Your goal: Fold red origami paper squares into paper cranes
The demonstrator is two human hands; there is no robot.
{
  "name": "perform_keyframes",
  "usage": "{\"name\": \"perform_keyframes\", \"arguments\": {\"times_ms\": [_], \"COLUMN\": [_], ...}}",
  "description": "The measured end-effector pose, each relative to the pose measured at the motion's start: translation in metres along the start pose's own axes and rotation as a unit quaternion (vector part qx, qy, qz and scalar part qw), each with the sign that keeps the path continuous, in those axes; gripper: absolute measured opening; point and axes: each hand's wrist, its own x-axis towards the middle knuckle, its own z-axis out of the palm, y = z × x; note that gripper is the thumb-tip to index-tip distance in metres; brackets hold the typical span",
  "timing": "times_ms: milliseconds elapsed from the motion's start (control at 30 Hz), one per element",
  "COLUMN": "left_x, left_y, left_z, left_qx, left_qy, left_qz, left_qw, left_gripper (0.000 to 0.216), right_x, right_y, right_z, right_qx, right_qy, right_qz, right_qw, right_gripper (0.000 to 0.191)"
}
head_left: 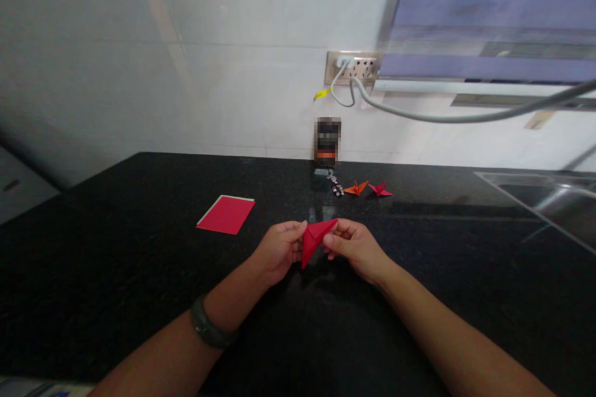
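Observation:
A partly folded piece of red origami paper (313,238) is held up between my two hands, just above the dark countertop. My left hand (282,249) pinches its left edge, with the thumb on top. At the upper right corner, the thumb and fingers of my right hand (354,248) grip the same paper. One pointed end of the fold hangs down toward me. Left of my hands lies a stack of square paper (226,214), red on top with a pale edge showing. Beyond my right hand sit an orange paper crane (356,188) and a red paper crane (380,190).
A phone-like device (328,141), blurred out, leans on the wall with a beaded strap (334,185) before it. A sink (559,198) is set into the black countertop (116,248) at right. A cable (433,116) runs across the wall from the socket panel (363,68).

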Motion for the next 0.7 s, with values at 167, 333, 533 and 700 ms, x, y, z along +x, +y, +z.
{"name": "perform_keyframes", "arguments": {"times_ms": [167,333,533,700], "left_x": [0.0021,0.0017,0.0003,0.0008], "left_y": [-0.0016,-0.0022,-0.0023,-0.0018], "left_z": [-0.0014,-0.0016,0.0001,0.0005], "left_qx": [-0.032,-0.034,-0.031,-0.037], "left_qy": [-0.006,0.006,0.001,0.007], "left_qz": [-0.001,-0.014,-0.025,-0.023], "left_qw": [0.999,0.999,0.999,0.999], "left_gripper": [0.009,0.009,0.01,0.009], "right_x": [-0.0007,-0.0006,-0.0002,0.0], "right_y": [0.0027,0.0044,0.0037,0.0055], "right_z": [0.0053,0.0064,0.0067,0.0058], "right_qx": [-0.022,-0.061,-0.056,-0.083], "right_qy": [-0.027,-0.019,-0.025,-0.032], "right_qz": [-0.014,-0.025,-0.041,-0.051], "right_qw": [0.999,0.998,0.997,0.995], "right_gripper": [0.031,0.029,0.025,0.025]}}
